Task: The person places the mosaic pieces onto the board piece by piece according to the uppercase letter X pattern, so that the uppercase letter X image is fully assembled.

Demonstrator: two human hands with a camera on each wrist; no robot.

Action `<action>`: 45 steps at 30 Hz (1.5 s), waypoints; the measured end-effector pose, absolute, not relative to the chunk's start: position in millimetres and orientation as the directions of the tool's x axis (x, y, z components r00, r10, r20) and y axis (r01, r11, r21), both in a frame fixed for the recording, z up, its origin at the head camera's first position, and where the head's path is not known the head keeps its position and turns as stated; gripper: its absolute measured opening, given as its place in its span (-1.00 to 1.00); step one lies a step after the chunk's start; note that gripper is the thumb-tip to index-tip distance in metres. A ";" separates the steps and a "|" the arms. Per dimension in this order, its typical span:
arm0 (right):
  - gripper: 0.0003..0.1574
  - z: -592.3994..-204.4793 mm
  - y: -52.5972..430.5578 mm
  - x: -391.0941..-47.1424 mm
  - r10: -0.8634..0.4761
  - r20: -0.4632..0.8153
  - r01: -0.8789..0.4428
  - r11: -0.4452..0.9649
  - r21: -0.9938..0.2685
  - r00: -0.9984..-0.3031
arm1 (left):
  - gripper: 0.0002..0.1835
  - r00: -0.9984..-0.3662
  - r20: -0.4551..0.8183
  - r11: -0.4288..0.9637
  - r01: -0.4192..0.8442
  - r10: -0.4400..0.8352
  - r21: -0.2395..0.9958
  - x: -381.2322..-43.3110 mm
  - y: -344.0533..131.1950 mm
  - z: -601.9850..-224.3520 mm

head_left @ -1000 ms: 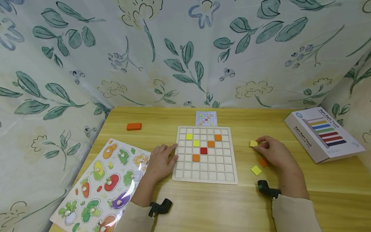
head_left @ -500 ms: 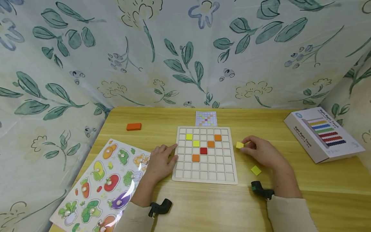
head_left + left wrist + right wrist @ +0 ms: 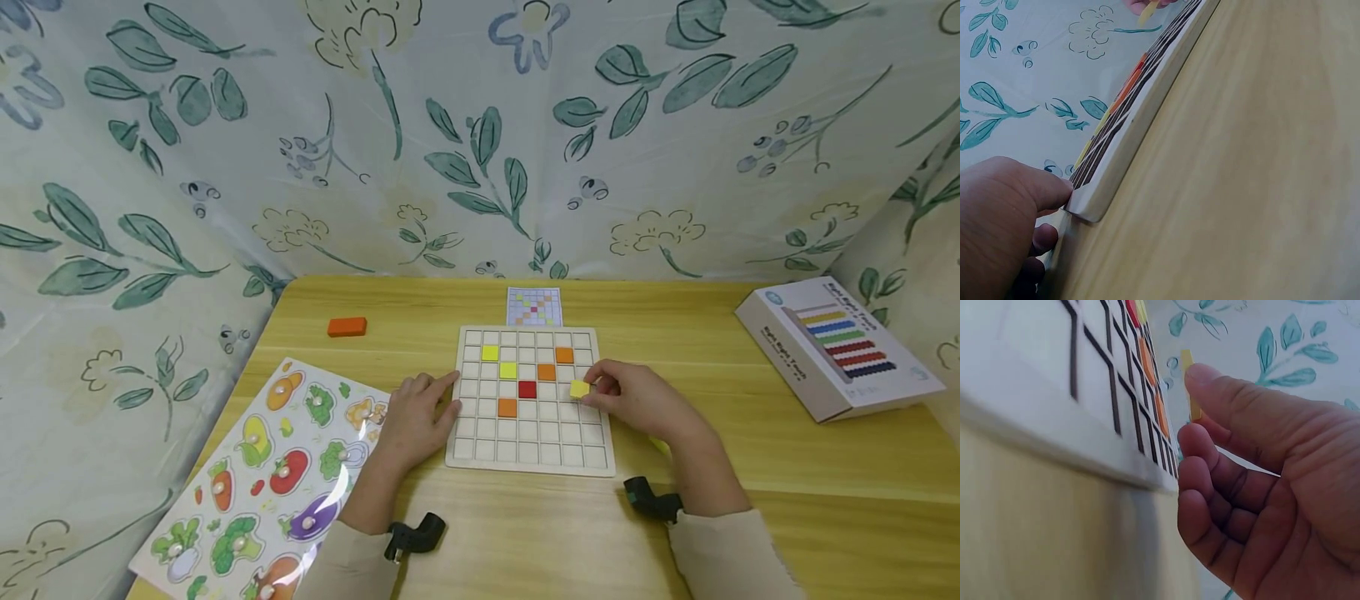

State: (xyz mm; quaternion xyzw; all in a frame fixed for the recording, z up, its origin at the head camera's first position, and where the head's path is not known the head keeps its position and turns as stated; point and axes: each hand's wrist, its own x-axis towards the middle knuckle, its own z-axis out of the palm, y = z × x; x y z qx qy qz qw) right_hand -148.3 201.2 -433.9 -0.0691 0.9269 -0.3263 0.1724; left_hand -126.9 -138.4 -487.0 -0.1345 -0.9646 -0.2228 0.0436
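A wooden grid board [image 3: 486, 452] lies mid-table. In its cells sit a red tile [image 3: 527, 389], two yellow tiles, one of them a yellow tile [image 3: 490, 353] at upper left, and three orange tiles, among them an orange tile [image 3: 507, 408] below the red. My right hand [image 3: 637, 400] pinches another yellow tile [image 3: 578, 389] between thumb and finger over the right part of the board; in the right wrist view this tile [image 3: 1190, 384] stands on edge, above the board surface. My left hand [image 3: 415, 421] rests with thumb and index fingertip against the board's left edge.
A small pattern card [image 3: 534, 307] lies behind the board. Back left is an orange block [image 3: 347, 327]; front left, a vegetable puzzle sheet [image 3: 273, 492]. A white box [image 3: 832, 350] stands at right. One loose yellow tile [image 3: 661, 445] shows partly beneath my right arm.
My right hand has carried the yellow tile leftward from the table on the right to over the board. Its arm now covers most of the loose yellow tile. My left hand has stayed put.
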 end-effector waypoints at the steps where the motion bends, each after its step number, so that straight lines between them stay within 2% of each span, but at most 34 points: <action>1: -0.69 -434.1 197.4 -147.8 -0.252 -0.274 -0.025 0.775 -0.631 -0.928 | -0.48 -0.960 0.144 0.864 0.279 0.240 0.418 -126.8 -138.6 -487.0; 9: -0.73 -435.2 170.7 -143.4 -0.340 -0.266 -0.113 0.780 -0.615 -0.902 | -0.48 -0.959 0.148 0.863 0.281 0.240 0.420 -127.6 -139.4 -486.0; 17: -0.73 -439.2 159.9 -140.6 -0.319 -0.235 -0.150 0.830 -0.537 -0.918 | -0.48 -0.952 0.165 0.855 0.304 0.257 0.421 -131.0 -139.3 -487.4; 31: -0.75 -440.0 157.9 -138.4 -0.310 -0.265 -0.119 0.825 -0.553 -0.913 | -0.48 -0.960 0.128 0.865 0.279 0.248 0.416 -128.7 -139.9 -485.7; 37: -0.70 -431.0 181.1 -139.1 -0.274 -0.273 -0.051 0.785 -0.618 -0.922 | -0.49 -0.957 0.146 0.867 0.288 0.250 0.407 -130.0 -141.0 -484.4; 45: -0.68 -426.2 241.7 -123.1 -0.202 -0.242 -0.016 0.798 -0.602 -0.949 | -0.49 -0.954 0.157 0.868 0.297 0.255 0.398 -124.8 -140.2 -486.3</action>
